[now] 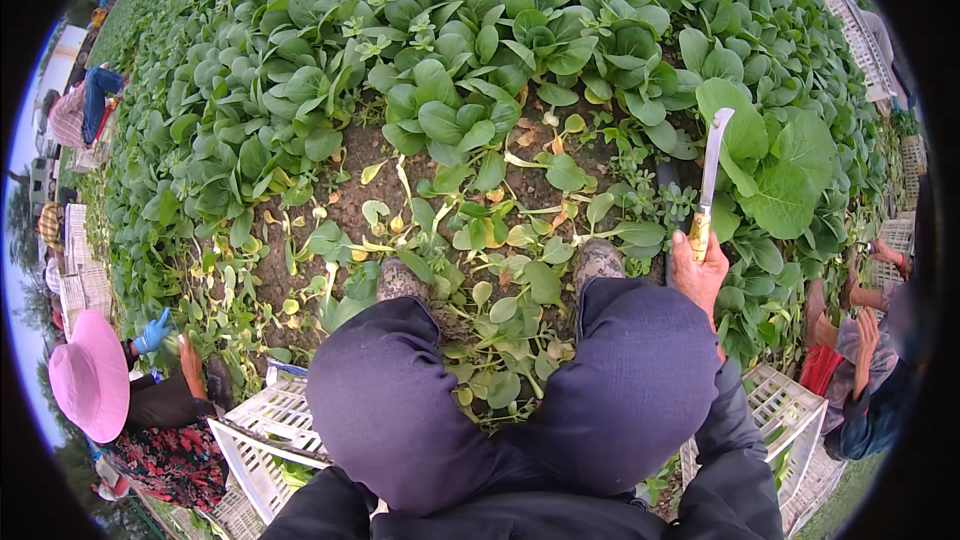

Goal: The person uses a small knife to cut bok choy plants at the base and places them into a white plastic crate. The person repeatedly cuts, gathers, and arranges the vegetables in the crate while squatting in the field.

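Observation:
My right hand point(699, 270) grips the yellowish handle of a knife point(711, 165), its blade pointing up and away from me, to the right of my right knee. My left hand is out of view; the left sleeve runs down beside a crate. Before my boots lies brown soil strewn with cut leaves and yellowed leaves point(495, 229). Just beyond it stand leafy green plants that look like bok choy point(442, 109). Large broad leaves point(787, 172) rise right of the blade.
White plastic crates stand at my left point(251, 457) and right point(787, 405), with greens inside. A co-worker in a pink hat point(90, 379) crouches at left, one hand blue-gloved. Another co-worker's hands and sleeve are at right. More people and crates line the far left.

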`<state>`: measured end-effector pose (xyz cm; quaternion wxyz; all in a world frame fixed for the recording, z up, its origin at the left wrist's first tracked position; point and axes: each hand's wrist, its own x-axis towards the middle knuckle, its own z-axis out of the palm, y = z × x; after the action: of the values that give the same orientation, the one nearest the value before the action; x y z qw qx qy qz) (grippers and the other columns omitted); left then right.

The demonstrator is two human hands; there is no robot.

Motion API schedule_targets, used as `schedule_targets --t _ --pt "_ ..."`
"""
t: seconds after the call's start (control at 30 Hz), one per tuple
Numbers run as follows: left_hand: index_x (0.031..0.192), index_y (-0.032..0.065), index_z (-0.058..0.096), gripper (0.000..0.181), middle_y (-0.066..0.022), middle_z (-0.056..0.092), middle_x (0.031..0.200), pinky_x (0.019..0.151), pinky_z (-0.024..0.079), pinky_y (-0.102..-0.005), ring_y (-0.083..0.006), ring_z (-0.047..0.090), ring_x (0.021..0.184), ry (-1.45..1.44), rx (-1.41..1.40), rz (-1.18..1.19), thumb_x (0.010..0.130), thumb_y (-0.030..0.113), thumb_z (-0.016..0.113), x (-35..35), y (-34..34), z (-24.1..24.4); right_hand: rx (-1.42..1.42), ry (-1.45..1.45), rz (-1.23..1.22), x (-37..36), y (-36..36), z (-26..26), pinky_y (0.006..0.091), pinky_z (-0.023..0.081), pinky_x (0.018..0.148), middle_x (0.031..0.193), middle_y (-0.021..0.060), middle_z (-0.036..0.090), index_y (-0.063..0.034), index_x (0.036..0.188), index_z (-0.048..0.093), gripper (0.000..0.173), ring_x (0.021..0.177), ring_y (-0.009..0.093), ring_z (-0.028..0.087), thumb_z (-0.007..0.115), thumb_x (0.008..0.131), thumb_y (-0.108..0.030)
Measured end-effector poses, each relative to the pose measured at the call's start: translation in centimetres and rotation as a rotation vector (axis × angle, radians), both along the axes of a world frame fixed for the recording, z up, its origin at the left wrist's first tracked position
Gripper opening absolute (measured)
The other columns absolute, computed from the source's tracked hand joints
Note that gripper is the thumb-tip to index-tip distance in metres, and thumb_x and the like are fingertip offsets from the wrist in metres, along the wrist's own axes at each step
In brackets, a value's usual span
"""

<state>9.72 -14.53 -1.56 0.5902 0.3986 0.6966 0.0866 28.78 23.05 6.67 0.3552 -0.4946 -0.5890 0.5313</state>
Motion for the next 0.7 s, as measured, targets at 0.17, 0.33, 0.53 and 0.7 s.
schedule_targets --t 0.17,0.33,0.53,0.7 --pt "0.089 0.0032 0.064 0.014 -0.0082 0.069 0.086 0.067 0.050 -0.0334 -0.0179 0.065 0.073 -0.303 -0.004 -0.194 0.084 0.016 0.066 3.7 -4.0 -3.0 -0.006 -0.064 0.126 -9.8 2.7 -1.2 0.0204 0.034 0.054 0.071 -0.0079 0.049 -0.0042 0.085 0.056 0.017 0.063 0.001 0.037 0.071 0.089 -0.010" --pt "0.089 0.0030 0.064 0.015 -0.0084 0.069 0.086 0.067 0.050 -0.0339 -0.0179 0.065 0.074 -0.540 0.066 -0.242 0.084 0.017 0.067 6.2 -5.6 -1.8 0.013 -0.293 0.315 -13.7 4.3 -4.9 0.0222 0.035 0.052 0.067 -0.0071 0.048 -0.0056 0.079 0.051 0.024 0.061 0.002 0.039 0.072 0.088 -0.011" --pt "0.089 0.0028 0.065 0.016 -0.0086 0.069 0.086 0.067 0.049 -0.0346 -0.0179 0.065 0.074 -0.546 0.135 -0.241 0.083 0.017 0.067 5.2 -5.0 -0.5 0.008 -0.383 0.364 -16.2 6.7 -5.8 0.0232 0.036 0.052 0.067 -0.0059 0.048 -0.0057 0.078 0.049 0.025 0.061 0.003 0.039 0.072 0.086 -0.008" --pt "0.090 0.0037 0.065 0.019 -0.0094 0.069 0.083 0.067 0.050 -0.0344 -0.0196 0.066 0.074 -0.755 0.023 -0.146 0.083 0.021 0.067 0.2 -2.4 -0.7 0.142 -0.471 0.545 -16.6 7.4 -4.8 0.0277 0.038 0.050 0.061 0.0011 0.046 -0.0046 0.077 0.044 0.029 0.056 0.008 0.040 0.073 0.083 -0.006"
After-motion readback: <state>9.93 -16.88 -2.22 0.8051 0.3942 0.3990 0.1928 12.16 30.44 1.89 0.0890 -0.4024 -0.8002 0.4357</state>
